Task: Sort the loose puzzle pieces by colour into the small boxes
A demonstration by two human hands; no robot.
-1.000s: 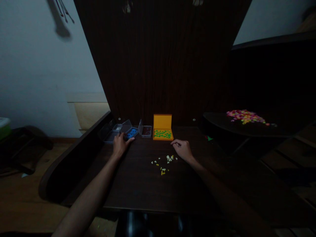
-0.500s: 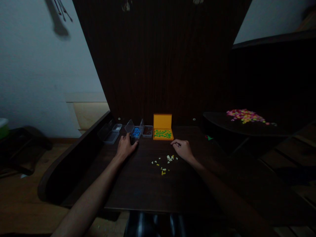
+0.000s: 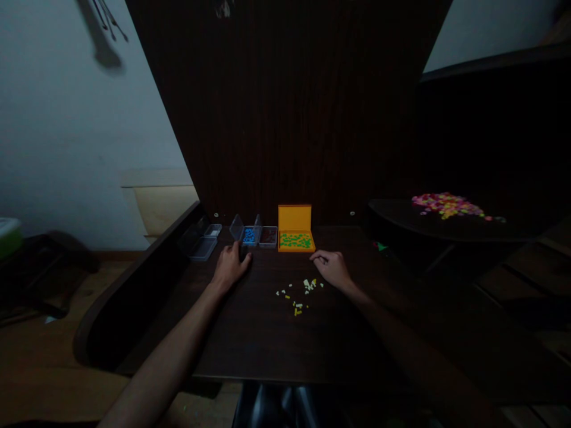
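My left hand (image 3: 229, 265) rests on the dark desk with thumb and fingers apart, at the near side of a clear plastic box (image 3: 250, 244) of small blue pieces (image 3: 249, 235). Its fingertips are close to that box; contact is hard to tell. My right hand (image 3: 331, 266) lies with curled fingers in front of the open orange box (image 3: 295, 250), which has small green pieces (image 3: 294, 240) inside. Whatever the right fingers may hold is hidden. Between and nearer than both hands, small white pieces (image 3: 307, 284) and yellow pieces (image 3: 298, 311) lie scattered.
A clear box of dark brown pieces (image 3: 268, 236) stands between the blue and orange ones. Another clear box (image 3: 203, 248) lies at the far left by the raised desk side (image 3: 134, 279). On a shelf (image 3: 392, 214) at right sits a pile of colourful pieces (image 3: 448, 205).
The box of blue pieces has shifted slightly right and sits straighter beside the brown one. My right hand keeps its curled pose. The whole view has moved a little.
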